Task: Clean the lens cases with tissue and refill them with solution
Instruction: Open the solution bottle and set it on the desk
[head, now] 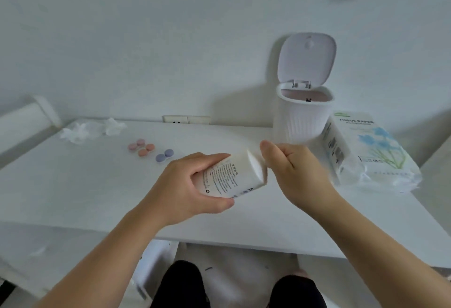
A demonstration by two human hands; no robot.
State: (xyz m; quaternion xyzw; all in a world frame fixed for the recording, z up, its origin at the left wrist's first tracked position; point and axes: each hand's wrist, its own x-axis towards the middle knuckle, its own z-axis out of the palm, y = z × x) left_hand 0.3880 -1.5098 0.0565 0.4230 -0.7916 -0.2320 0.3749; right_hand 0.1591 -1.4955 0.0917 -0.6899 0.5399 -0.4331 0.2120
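Gripping the tilted solution bottle [229,177] above the table's [73,197] middle, the left hand [185,190] wraps it; the right hand [290,168] curls round its cap end. Three lens cases [141,147] lie far left, beside used tissue [92,129].

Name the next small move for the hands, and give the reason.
Probably twist the cap off. The left hand grips the solution bottle tilted above the table, and the right hand curls at its cap end, though the cap itself is hidden. The lens cases lie closed beyond.
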